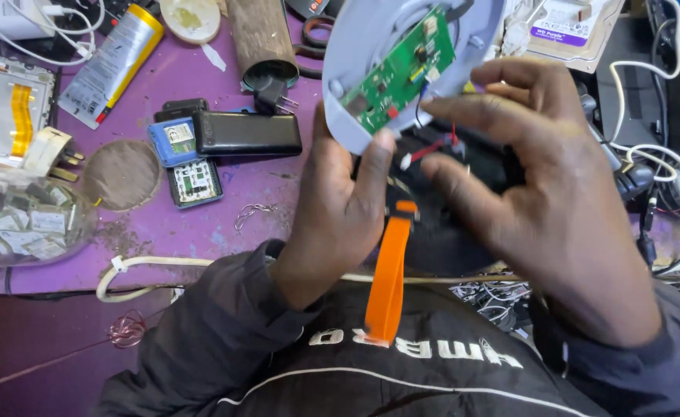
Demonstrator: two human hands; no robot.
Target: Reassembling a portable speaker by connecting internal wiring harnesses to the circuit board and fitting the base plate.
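Grey plastic shell, round, upper centre of the frame, tilted open so the green circuit board inside faces the camera. Left hand is closed on the shell's lower rim, thumb pressed up against the edge, likely to keep the board side exposed. Right hand is half curled, fingers spread over the black body below the shell and reaching in by the red wires; can't tell if the fingertips actually pinch a wire. Wires run between board and body, so the two halves stay close together. Orange strap hangs down at centre over the dark jacket. On the purple table, left: black power bank, small blue battery, yellow-capped tube.
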